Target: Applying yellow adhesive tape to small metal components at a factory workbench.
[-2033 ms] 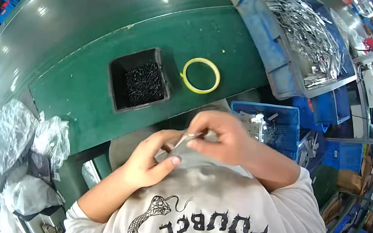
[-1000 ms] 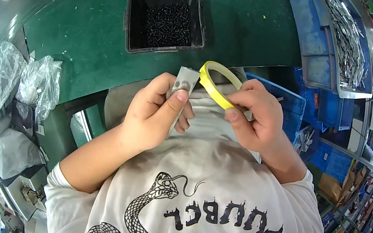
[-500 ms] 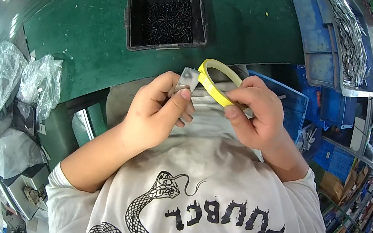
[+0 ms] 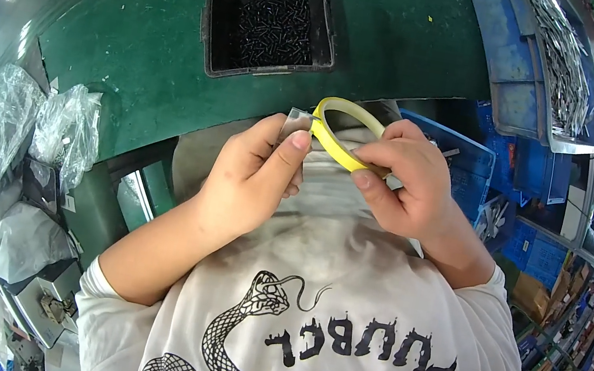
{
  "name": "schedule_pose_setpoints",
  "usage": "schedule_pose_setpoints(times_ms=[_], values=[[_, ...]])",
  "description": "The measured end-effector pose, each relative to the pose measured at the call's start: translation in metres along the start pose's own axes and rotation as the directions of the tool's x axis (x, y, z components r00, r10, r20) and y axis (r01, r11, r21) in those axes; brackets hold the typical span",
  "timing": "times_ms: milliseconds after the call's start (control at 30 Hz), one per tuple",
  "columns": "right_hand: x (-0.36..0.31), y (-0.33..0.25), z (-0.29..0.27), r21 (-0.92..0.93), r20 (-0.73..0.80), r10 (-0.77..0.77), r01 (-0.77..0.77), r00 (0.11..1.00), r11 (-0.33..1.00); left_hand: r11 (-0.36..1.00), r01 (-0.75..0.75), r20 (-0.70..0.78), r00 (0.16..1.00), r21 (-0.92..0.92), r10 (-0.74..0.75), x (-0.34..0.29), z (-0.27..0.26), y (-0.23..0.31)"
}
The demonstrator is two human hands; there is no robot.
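My left hand (image 4: 256,171) pinches a small clear plastic packet (image 4: 298,120) between thumb and fingers. Its lower part is hidden behind the thumb, and I cannot make out what is inside. A roll of yellow tape (image 4: 338,151) is gripped at its near right side by the thumb and fingers of my right hand (image 4: 412,177). The roll's left edge touches the right edge of the packet. Both hands are raised in front of my shirt, near the table's front edge.
On the green table (image 4: 136,64) stands a black bin (image 4: 209,53) with many small black parts. Blue crates (image 4: 511,103) at the right hold thin metal pieces (image 4: 561,65). Clear plastic bags (image 4: 66,131) hang at the left. Another blue crate (image 4: 473,164) sits below the table's right side.
My left thumb has moved up over the packet, covering more of it. The tape roll has tilted slightly and shifted a little left, still against the packet.
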State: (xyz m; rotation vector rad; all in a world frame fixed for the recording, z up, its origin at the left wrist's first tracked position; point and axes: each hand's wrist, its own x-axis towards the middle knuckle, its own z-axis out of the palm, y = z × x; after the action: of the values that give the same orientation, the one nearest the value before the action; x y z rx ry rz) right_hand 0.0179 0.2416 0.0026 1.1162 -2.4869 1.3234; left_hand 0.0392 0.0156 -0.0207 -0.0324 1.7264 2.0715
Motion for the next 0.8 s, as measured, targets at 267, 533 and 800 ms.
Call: schedule_pose_setpoints(times_ms=[267, 533, 800], values=[[-0.0019, 0.0008, -0.0006, -0.003, -0.007, 0.017, -0.017, 1.0, 1.0, 0.999, 0.037, -0.009, 0.999, -0.007, -0.037, 0.0, 0.0003, 0.002], [-0.002, -0.0005, -0.0003, 0.001, 0.005, 0.039, -0.039, 0.999, 0.999, 1.0, 0.029, -0.046, 0.999, -0.01, -0.029, -0.0006, 0.0028, 0.0021], [-0.0008, -0.0035, 0.0039, 0.009, 0.006, 0.009, -0.009, 1.0, 1.0, 1.0, 0.009, -0.042, 0.999, 0.021, -0.008, 0.0005, -0.0003, 0.0024]])
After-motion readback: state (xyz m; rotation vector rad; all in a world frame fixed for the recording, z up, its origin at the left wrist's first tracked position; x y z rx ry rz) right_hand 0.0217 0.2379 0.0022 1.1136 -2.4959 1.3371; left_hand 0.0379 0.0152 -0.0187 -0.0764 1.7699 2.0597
